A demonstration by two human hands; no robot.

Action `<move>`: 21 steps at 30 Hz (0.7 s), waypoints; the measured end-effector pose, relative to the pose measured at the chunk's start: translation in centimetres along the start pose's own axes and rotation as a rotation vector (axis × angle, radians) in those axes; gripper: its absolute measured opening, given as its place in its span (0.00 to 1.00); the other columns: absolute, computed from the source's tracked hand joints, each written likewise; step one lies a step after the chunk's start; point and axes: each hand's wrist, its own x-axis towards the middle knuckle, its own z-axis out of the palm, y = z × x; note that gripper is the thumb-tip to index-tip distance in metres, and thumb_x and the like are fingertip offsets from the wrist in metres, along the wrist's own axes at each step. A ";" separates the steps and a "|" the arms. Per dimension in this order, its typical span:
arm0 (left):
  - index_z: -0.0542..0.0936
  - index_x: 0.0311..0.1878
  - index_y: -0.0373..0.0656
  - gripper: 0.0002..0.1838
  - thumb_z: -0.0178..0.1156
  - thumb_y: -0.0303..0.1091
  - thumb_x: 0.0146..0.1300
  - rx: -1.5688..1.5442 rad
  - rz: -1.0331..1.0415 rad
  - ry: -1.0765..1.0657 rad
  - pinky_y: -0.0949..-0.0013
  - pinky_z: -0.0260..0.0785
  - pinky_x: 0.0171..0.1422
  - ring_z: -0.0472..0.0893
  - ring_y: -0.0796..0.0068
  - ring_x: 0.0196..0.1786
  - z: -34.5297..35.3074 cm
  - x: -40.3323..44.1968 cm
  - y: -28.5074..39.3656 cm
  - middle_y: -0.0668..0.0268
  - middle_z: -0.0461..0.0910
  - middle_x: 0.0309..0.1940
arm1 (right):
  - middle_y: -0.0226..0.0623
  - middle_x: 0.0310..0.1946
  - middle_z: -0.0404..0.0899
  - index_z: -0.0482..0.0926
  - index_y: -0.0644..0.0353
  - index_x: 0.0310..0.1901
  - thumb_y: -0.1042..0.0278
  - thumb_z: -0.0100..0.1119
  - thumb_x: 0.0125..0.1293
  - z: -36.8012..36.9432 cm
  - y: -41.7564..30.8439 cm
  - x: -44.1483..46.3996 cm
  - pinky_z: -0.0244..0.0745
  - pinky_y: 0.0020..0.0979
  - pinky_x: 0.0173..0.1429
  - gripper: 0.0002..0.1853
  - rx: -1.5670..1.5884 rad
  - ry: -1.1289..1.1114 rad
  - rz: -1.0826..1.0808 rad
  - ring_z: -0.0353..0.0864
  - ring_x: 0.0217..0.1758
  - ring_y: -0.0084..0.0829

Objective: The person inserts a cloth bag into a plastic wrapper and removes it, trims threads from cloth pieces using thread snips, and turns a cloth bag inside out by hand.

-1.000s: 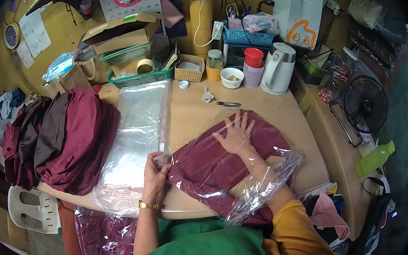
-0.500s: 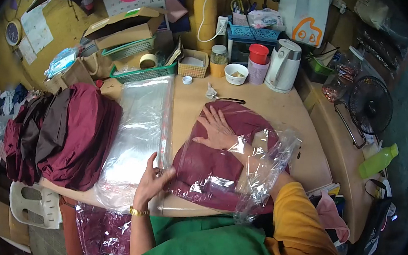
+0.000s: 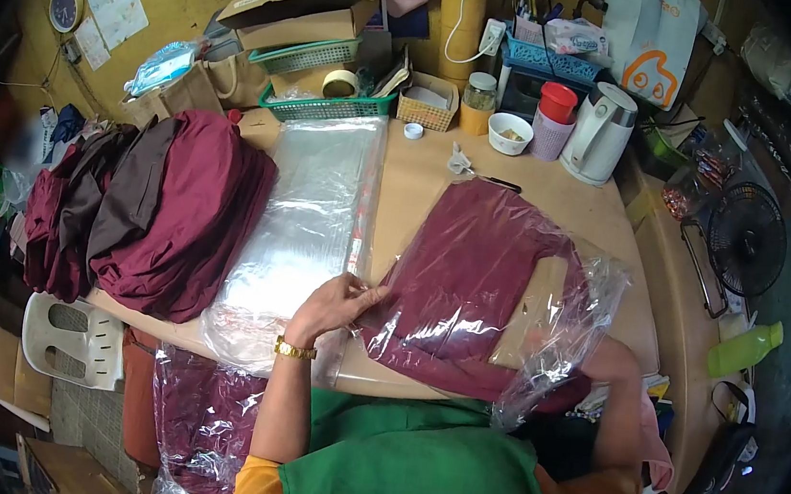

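Folded maroon cloth (image 3: pixel 461 264) is enclosed in a clear bag (image 3: pixel 595 292) on the table (image 3: pixel 411 186), the bag's right end left loose and bunched

The cloth is laid near the table's front edge, right of a stack of clear bags (image 3: pixel 318 200); the left hand (image 3: pixel 336 306) is held narrow at the bag's left edge, though whether plastic is pinched cannot be told; the right hand (image 3: pixel 607 361) is partly hidden by the bunched film, so its grip cannot be told; this piece seems largely covered, but no closure can be seen; a pile of maroon and dark cloth (image 3: pixel 191 216) is left unbagged at the left, and a plastic-wrapped maroon bundle (image 3: pixel 204 420) is seen below the table edge
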 end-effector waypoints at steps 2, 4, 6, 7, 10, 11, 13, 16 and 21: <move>0.81 0.49 0.28 0.35 0.67 0.59 0.60 0.019 -0.031 -0.100 0.68 0.75 0.40 0.82 0.71 0.33 0.2 -0.3 0.9 0.54 0.85 0.33 | 0.45 0.63 0.73 0.74 0.61 0.62 0.50 0.68 0.61 1.4 -3.9 -5.0 0.62 0.38 0.73 0.32 0.514 0.058 -0.064 0.72 0.69 0.42; 0.83 0.46 0.30 0.31 0.66 0.57 0.63 0.106 -0.024 -0.255 0.72 0.74 0.41 0.82 0.77 0.34 0.7 0.0 1.2 0.61 0.86 0.32 | 0.47 0.64 0.72 0.75 0.61 0.62 0.48 0.75 0.52 4.4 -9.9 -4.4 0.63 0.37 0.72 0.39 0.460 0.269 -0.268 0.73 0.67 0.43; 0.84 0.46 0.31 0.29 0.64 0.55 0.65 -0.076 0.060 -0.230 0.72 0.73 0.40 0.81 0.78 0.33 2.6 1.4 -0.4 0.63 0.86 0.32 | 0.51 0.62 0.74 0.78 0.61 0.59 0.51 0.76 0.52 6.9 -12.1 -2.7 0.64 0.37 0.71 0.35 -0.138 0.408 -0.010 0.74 0.66 0.48; 0.84 0.45 0.32 0.27 0.63 0.54 0.67 -0.258 0.146 -0.197 0.71 0.73 0.39 0.80 0.80 0.33 3.4 1.8 -0.7 0.65 0.86 0.33 | 0.53 0.55 0.79 0.79 0.61 0.54 0.57 0.71 0.58 7.5 -10.8 -0.4 0.69 0.38 0.66 0.25 0.030 0.477 0.068 0.77 0.60 0.50; 0.85 0.42 0.34 0.20 0.65 0.46 0.67 -0.187 0.148 -0.046 0.72 0.71 0.39 0.76 0.82 0.30 -0.6 3.3 2.2 0.70 0.82 0.28 | 0.47 0.43 0.84 0.82 0.67 0.45 0.71 0.59 0.64 1.2 -14.0 4.4 0.76 0.39 0.53 0.11 0.077 0.828 0.207 0.84 0.47 0.38; 0.84 0.42 0.36 0.18 0.64 0.45 0.68 -0.329 0.149 0.069 0.74 0.71 0.37 0.76 0.83 0.29 -2.2 3.5 2.4 0.71 0.82 0.29 | 0.44 0.39 0.86 0.83 0.67 0.44 0.74 0.53 0.66 -2.4 -11.9 6.5 0.78 0.37 0.50 0.11 0.030 0.874 0.192 0.85 0.42 0.34; 0.84 0.41 0.39 0.15 0.63 0.44 0.69 -0.466 0.235 0.267 0.78 0.68 0.31 0.75 0.86 0.27 -6.9 0.5 6.0 0.74 0.77 0.26 | 0.40 0.30 0.85 0.82 0.68 0.40 0.75 0.48 0.69 -8.4 -13.1 9.3 0.80 0.32 0.41 0.11 0.313 0.927 -0.310 0.85 0.32 0.28; 0.82 0.42 0.39 0.10 0.58 0.37 0.73 -0.600 0.443 0.489 0.78 0.55 0.27 0.63 0.91 0.24 -11.1 -1.9 4.8 0.80 0.70 0.25 | 0.36 0.25 0.82 0.80 0.66 0.38 0.72 0.48 0.72 -9.5 -17.8 10.3 0.79 0.29 0.32 0.10 0.334 0.904 -0.501 0.83 0.27 0.25; 0.76 0.27 0.40 0.18 0.59 0.41 0.72 -0.377 0.176 0.636 0.74 0.54 0.27 0.62 0.88 0.25 -9.2 -6.3 -7.1 0.77 0.69 0.21 | 0.25 0.17 0.70 0.75 0.58 0.40 0.68 0.48 0.75 -4.8 -10.2 11.2 0.55 0.19 0.13 0.07 0.893 0.684 -0.229 0.60 0.10 0.14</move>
